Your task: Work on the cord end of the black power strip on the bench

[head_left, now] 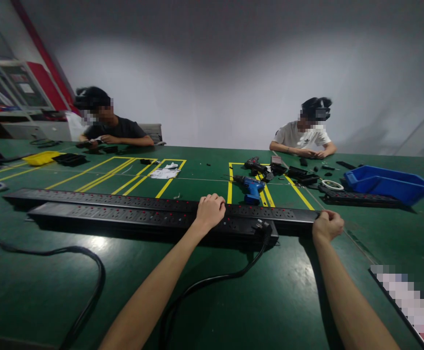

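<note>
Where two long black multi-socket power strips lie side by side across the green work table [306,301], both hands rest on them. Left hand [210,210]: fingers curled down over the far long black power strip [88,198] near its middle, closed on its top edge. Right hand [328,224]: fingers wrapped shut about that strip's right end. Near long black power strip [131,218]: touching the far one along its length, its thick black power cable [212,281] leaving the right end and looping toward the table's near edge.

Risk, as judged: the strips are long and slim, so a lift from the middle and one end could let the left end sag or drag; the near strip's cable could snag an arm.

Surroundings: blue cordless drill [250,187] just beyond the strips, between yellow floor-tape lines; roll of white tape [332,184]; blue plastic bin [386,182] at right; yellow plastic tray [42,157] far left; a second loose black cable [69,257] at near left. Two other people sit at the table's far side, hands on small parts.
</note>
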`<state>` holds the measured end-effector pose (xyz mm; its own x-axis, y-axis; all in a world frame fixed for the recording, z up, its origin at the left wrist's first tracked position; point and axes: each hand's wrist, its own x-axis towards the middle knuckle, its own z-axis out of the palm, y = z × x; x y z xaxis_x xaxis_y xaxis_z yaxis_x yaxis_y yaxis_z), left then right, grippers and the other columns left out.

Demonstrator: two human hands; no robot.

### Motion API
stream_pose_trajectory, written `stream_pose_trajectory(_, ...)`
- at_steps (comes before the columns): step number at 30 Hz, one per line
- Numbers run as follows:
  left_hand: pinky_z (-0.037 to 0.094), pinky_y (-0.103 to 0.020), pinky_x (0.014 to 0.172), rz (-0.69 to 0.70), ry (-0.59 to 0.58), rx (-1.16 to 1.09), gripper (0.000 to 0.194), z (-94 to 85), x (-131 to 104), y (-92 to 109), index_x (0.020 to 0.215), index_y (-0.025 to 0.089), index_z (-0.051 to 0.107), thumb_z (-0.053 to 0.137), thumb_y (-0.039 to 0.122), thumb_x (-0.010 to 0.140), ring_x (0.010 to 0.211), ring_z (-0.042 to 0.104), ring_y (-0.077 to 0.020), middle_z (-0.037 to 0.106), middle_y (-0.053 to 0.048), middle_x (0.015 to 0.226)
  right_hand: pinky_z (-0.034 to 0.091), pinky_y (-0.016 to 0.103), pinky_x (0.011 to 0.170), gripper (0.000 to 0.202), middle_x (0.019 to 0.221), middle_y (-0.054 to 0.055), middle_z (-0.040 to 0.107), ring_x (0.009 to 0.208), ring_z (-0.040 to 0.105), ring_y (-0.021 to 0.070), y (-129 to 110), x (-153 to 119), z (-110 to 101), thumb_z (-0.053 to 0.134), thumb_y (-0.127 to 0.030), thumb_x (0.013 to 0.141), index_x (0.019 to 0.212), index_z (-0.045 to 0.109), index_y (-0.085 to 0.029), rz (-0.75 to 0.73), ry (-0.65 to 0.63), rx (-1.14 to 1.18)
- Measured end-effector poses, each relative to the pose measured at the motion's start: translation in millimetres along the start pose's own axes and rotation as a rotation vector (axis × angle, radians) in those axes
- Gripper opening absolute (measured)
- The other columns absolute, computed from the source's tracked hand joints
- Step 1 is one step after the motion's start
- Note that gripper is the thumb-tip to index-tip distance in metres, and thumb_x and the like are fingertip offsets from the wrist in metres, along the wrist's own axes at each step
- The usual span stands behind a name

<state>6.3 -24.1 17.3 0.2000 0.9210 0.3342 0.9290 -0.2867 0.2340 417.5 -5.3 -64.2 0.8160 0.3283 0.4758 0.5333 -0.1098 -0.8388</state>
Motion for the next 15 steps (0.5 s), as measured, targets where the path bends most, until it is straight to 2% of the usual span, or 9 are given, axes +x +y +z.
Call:
stream_pose_trajectory(5, 0.045, -0.038, 0.096, 0.199, -0.026, -0.177, 0.024, -18.8, -6.4, 30.9, 0.106, 0.023, 0.070, 0.049, 0.026, 0.094, 0.104, 0.059, -0.0223, 0.067, -0.006, 0.109, 0.044, 0.040, 0.087, 0.019, 0.081, 0.004, 0.058, 0.082, 0.054, 0.0238, 1.5, 1.0, 1.5, 0.049, -0.027, 0.072, 0.081, 0.064, -0.019, 0.024, 0.066, -0.001)
stream_pose_trajectory(7, 0.044, -0.040, 0.098, 0.333, -0.015, -0.237, 0.027, -27.5, -13.1, 48.2, 0.112, 0.023, 0.067, 0.048, 0.025, 0.093, 0.108, 0.057, -0.0227, 0.066, -0.006, 0.114, 0.045, 0.039, 0.087, 0.019, 0.081, 0.004, 0.059, 0.080, 0.054, 0.0232, 1.9, 1.2, 1.9, 0.049, -0.027, 0.072, 0.081, 0.064, -0.019, 0.028, 0.070, 0.003)
stream_pose_trajectory(9, 0.044, -0.038, 0.101, 0.521, -0.059, -0.273, 0.040, -33.0, -22.6, 64.6, 0.127, 0.026, 0.060, 0.048, 0.016, 0.090, 0.116, 0.054, -0.0215, 0.061, -0.005, 0.125, 0.045, 0.039, 0.085, 0.019, 0.080, 0.004, 0.059, 0.078, 0.054, 0.0228, 2.6, 1.3, 2.0, 0.050, -0.027, 0.072, 0.080, 0.065, -0.019, 0.030, 0.066, 0.005)
stream_pose_trajectory(12, 0.043, -0.042, 0.103, 0.709, -0.147, -0.200, 0.063, -32.4, -39.5, 83.2, 0.140, 0.031, 0.048, 0.051, 0.008, 0.081, 0.131, 0.044, -0.0251, 0.048, -0.006, 0.143, 0.046, 0.038, 0.083, 0.019, 0.079, 0.004, 0.060, 0.077, 0.054, 0.0227, 3.2, 1.2, 1.2, 0.050, -0.028, 0.072, 0.080, 0.065, -0.019, 0.039, 0.051, 0.004)
stream_pose_trajectory(15, 0.041, -0.046, 0.104, 0.791, -0.183, -0.089, 0.067, -26.2, -53.4, 93.4, 0.145, 0.032, 0.041, 0.053, 0.011, 0.082, 0.137, 0.037, -0.0294, 0.039, -0.010, 0.151, 0.046, 0.038, 0.082, 0.019, 0.078, 0.004, 0.060, 0.076, 0.055, 0.0229, 3.0, 1.1, 0.0, 0.050, -0.028, 0.073, 0.081, 0.065, -0.019, 0.040, 0.038, 0.004)
